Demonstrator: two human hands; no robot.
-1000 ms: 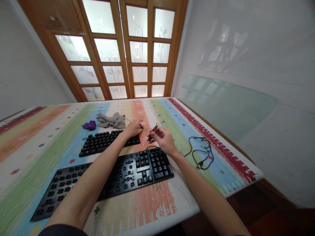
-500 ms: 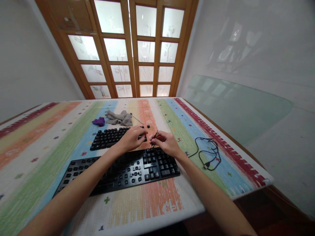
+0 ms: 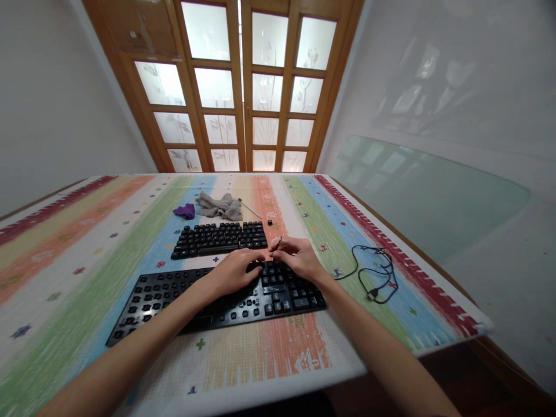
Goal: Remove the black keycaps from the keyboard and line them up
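My left hand [image 3: 237,271] lies over the back edge of a black keyboard [image 3: 169,307], thumb and fingers apart, its fingertips at the function keys. Many switches on this keyboard's left and middle are bare, while the right end still carries keycaps. Close beside it, my right hand [image 3: 299,256] is closed in a pinch on a small, thin dark thing [image 3: 279,240] just above the keyboard's back edge. Its kind is too small to make out. Behind the keyboard, loose black keycaps [image 3: 221,236] stand in rows, with a single keycap [image 3: 270,222] apart to their right.
A purple cloth [image 3: 185,211], a grey cloth [image 3: 220,207] and a thin rod [image 3: 251,208] lie beyond the keycaps. To the right, a black USB cable [image 3: 384,278] is loosely coiled on the striped tablecloth [image 3: 104,249]. Walls stand left and right, with glazed doors [image 3: 243,92] behind.
My left hand has drawn back from the loose keycap rows to the keyboard's back edge. My right hand has stayed near the same place, still pinching. The view has shifted slightly.
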